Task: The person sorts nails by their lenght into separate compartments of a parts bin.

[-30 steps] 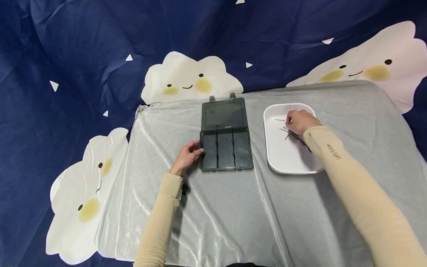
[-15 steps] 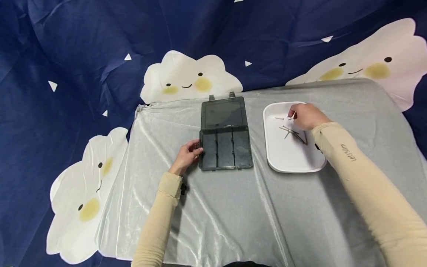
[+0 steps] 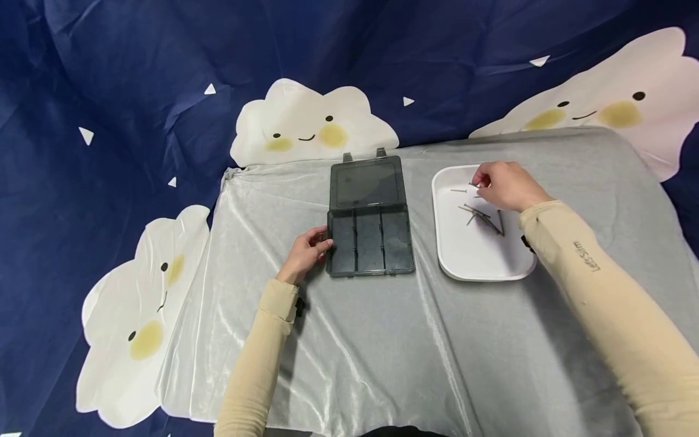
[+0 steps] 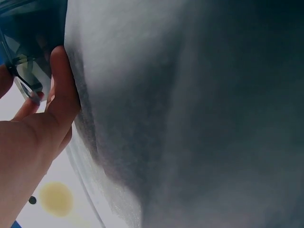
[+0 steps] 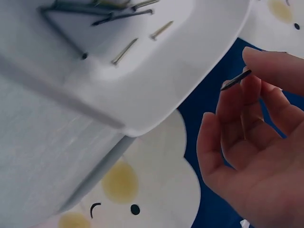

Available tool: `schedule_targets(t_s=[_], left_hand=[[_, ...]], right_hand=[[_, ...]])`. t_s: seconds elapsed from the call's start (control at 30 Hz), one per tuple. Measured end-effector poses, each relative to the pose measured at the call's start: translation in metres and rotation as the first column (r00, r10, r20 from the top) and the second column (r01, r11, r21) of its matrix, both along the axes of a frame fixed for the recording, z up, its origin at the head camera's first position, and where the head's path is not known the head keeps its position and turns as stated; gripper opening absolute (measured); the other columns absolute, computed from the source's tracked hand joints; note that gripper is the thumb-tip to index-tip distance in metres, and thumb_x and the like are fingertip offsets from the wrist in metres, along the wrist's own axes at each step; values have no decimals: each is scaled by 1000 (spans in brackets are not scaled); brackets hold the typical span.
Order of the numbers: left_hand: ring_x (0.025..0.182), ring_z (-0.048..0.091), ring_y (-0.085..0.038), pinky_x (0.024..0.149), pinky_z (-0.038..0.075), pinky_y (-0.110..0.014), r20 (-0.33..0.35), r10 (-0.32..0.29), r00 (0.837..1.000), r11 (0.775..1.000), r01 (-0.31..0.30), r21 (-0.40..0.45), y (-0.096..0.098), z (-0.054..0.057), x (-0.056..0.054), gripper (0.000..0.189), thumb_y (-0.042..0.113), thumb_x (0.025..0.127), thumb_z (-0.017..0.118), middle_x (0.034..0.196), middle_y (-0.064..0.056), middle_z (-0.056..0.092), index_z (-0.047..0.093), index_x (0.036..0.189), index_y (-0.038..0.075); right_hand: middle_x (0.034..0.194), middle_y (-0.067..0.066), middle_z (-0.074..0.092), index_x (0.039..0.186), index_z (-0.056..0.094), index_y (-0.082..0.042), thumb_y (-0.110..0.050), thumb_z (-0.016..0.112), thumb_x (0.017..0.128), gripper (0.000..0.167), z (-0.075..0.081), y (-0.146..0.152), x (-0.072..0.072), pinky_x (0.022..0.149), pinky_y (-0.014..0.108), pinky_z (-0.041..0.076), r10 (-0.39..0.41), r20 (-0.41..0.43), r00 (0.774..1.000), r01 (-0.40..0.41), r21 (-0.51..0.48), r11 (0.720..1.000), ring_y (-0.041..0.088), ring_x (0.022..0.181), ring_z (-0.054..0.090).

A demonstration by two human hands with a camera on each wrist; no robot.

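My left hand (image 3: 306,252) grips the left edge of a dark see-through compartment box (image 3: 369,241), thumb by the rim. The lid (image 3: 367,183) lies folded back on the far side; three long compartments show nothing in them. In the left wrist view, my fingers are around a corner of the box (image 4: 33,28). Above the far end of a white tray (image 3: 466,258), my right hand (image 3: 508,185) pinches a small dark screw (image 5: 236,80) between thumb and fingertip. Several screws and nails (image 3: 483,220) lie in the tray, with a short brass-coloured screw (image 5: 124,51) nearer its far end.
A grey cloth (image 3: 377,346) with folds covers the table. Behind it hangs a dark blue fabric (image 3: 164,48) printed with white clouds. The tray stands right of the box, with a strip of cloth between them.
My right hand has lifted and moved back and right from the pile in the tray, with a small screw in its fingertips. The left hand and the box have stayed put.
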State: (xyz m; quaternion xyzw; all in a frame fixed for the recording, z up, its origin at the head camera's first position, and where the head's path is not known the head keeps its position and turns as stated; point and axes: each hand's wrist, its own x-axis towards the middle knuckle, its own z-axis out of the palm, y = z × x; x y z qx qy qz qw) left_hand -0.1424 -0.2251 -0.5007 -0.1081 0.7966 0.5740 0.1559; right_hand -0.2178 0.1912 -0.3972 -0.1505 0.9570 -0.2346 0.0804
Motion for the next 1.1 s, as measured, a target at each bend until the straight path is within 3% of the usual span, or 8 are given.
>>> schedule_targets(t_s=[0.27,0.53,0.73,0.93,1.1], left_hand=[[93,58,-14,69,53,-24,7,-2,1000,1000,2,11,1,0,-2,49,15,93,65,125,-17,58,50,140,9],[93,59,-13,71,53,-24,14,4,1000,999,-5,45,-1,-1,-4,49,14,93,65,124,-16,58,50,140,9],[91,59,-12,71,53,-24,18,6,1000,997,-7,71,-2,-1,-4,49,13,93,65,122,-15,58,50,140,9],[92,59,-11,71,54,-25,13,7,1000,997,-8,76,-4,-3,-4,49,12,93,65,126,-17,57,51,139,8],[90,58,-10,70,54,-25,9,10,1000,997,-11,72,-4,-4,-3,48,12,93,65,126,-17,58,52,139,9]], right_hand=[[87,15,68,96,67,-1,-4,62,82,16,10,-18,9,77,40,41,26,-63,998,-33,-104,994,28,81,59],[88,12,67,98,68,-3,-6,65,84,15,18,-36,15,66,18,39,-14,-32,999,6,-238,971,11,71,58],[89,11,65,104,68,-2,-9,65,87,19,20,-49,20,61,16,41,-48,36,998,58,-355,933,3,69,55],[87,5,65,106,68,-1,-8,65,87,21,18,-68,24,61,19,43,-73,94,993,109,-470,876,4,68,55],[88,8,67,104,68,1,-5,65,85,20,12,-84,25,62,17,43,-87,92,992,123,-535,836,2,68,56]])
